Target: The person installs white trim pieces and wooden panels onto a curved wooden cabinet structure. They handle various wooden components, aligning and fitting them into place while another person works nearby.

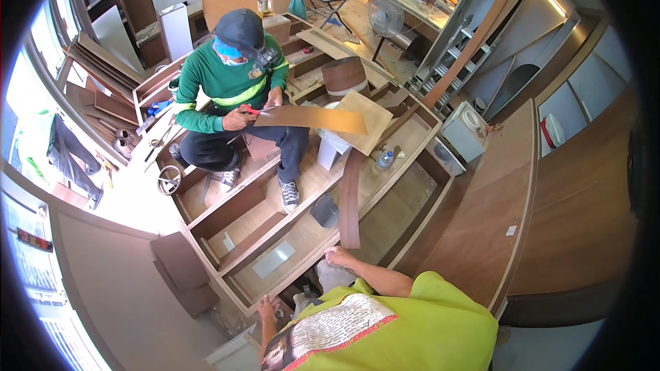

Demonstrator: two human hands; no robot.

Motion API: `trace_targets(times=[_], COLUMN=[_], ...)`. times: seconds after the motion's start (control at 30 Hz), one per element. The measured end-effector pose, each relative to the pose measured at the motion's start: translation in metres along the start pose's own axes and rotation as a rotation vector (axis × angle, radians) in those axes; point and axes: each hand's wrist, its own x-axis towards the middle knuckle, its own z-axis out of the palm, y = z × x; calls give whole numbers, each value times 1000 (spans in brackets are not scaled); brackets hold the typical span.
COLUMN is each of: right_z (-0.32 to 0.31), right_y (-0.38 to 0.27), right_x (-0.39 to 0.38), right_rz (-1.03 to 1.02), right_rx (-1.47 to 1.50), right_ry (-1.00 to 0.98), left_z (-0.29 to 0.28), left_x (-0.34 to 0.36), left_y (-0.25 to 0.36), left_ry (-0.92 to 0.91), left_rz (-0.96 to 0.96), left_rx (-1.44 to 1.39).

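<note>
My right hand (pixel 338 256) rests by my grey-trousered knee (pixel 335 274), its fingers loosely bent and holding nothing I can see. Just beyond it lies the near end of a long brown veneer strip (pixel 350 209), draped across the wooden frame. Lower and to the left, my left hand (pixel 268 307) is open beside the frame's near corner. Across from me a seated co-worker (pixel 237 82) in a green top holds a brown strip (pixel 313 119) and a red-handled tool (pixel 249 109); part of the strip lies over a light board (pixel 368 118).
The wooden frame (pixel 237 261) has several open compartments with raised dividers. A water bottle (pixel 385 159) and a curved brown band (pixel 344 75) stand on it. A large brown panel (pixel 474 227) rises at right. A fan (pixel 386 16) and ladder (pixel 457 62) stand farther back.
</note>
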Motion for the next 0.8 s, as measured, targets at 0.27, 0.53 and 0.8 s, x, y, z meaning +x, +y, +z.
trace_targets(times=[0.27,0.53,0.8], right_z=[-24,-29,-24], right_y=[35,39,55], right_x=[-14,-39,-42], right_rz=[144,46,-16], right_rx=[-195,-168,-105], right_ry=[117,218,268], left_z=[-21,-17,24], left_x=[-22,-3,8], left_y=[-33,-34,-2], left_ry=[-73,-222,-207], left_rz=[-40,-72,110], left_rx=[-180,-83,140])
